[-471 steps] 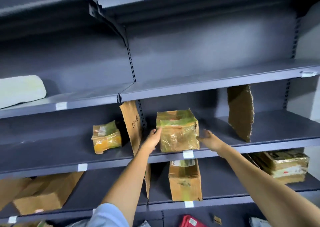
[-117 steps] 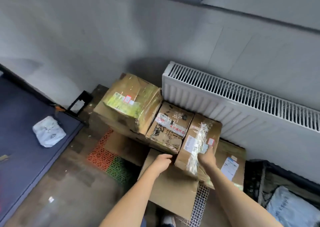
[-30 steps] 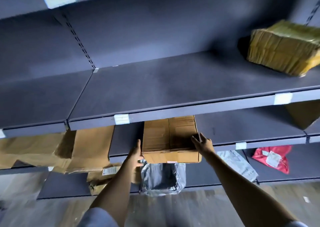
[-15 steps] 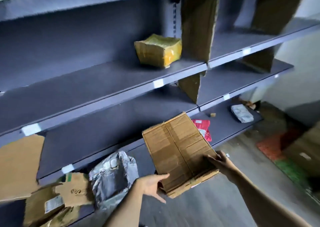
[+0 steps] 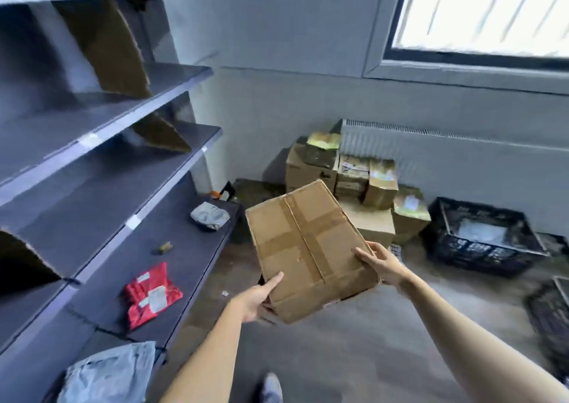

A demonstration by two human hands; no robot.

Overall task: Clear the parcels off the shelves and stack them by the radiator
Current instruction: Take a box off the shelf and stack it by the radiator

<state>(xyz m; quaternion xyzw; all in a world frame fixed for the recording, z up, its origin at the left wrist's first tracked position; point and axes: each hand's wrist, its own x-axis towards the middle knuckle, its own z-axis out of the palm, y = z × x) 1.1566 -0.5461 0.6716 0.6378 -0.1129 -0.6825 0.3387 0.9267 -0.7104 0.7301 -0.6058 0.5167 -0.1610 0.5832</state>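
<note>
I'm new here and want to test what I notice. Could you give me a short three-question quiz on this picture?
1. True or false: the cardboard box is held by both the left hand and the right hand.
2. Which parcel lies on the bottom shelf? A) red parcel B) blue tube C) green tin
3. What stands right of the stacked parcels beneath the radiator?

Key: 1 true; 2 A; 3 a black crate.

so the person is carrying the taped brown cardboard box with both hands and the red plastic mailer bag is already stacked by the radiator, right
Not quite. The head view shows the red plastic mailer bag lying on the lowest grey shelf, not by the white radiator. Both hands, left and right, do hold the taped brown cardboard box.
</note>
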